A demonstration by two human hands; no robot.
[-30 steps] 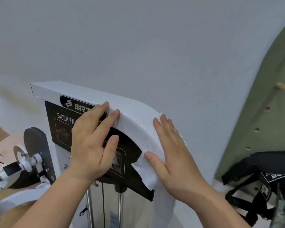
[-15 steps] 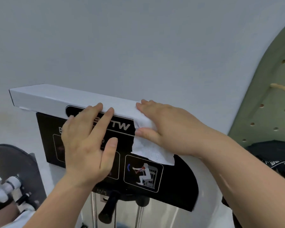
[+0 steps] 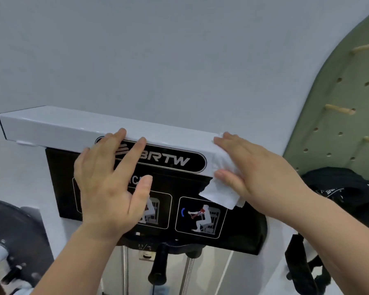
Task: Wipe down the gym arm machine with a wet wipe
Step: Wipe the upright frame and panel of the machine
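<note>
The gym arm machine has a glossy white top beam [image 3: 58, 126] with a black BRTW logo plate and a black instruction panel [image 3: 232, 237] below it. My left hand [image 3: 109, 184] rests flat on the logo and panel, fingers straight, fingertips on the beam's front edge. My right hand [image 3: 258, 169] presses a white wet wipe [image 3: 218, 193] against the beam's right part, fingers straight. The wipe's lower corner hangs over the panel.
A green pegboard [image 3: 337, 116] with wooden pegs stands at the right, a black bag [image 3: 339, 188] below it. Chrome guide rods [image 3: 125, 271] and a black handle [image 3: 159, 267] sit under the panel. A black round pad [image 3: 13, 231] is at the lower left. A plain wall lies behind.
The view has swung left so the beam now lies level. My right hand with the wipe has come up off the curved corner onto the beam's right part. My left hand stays on the logo.
</note>
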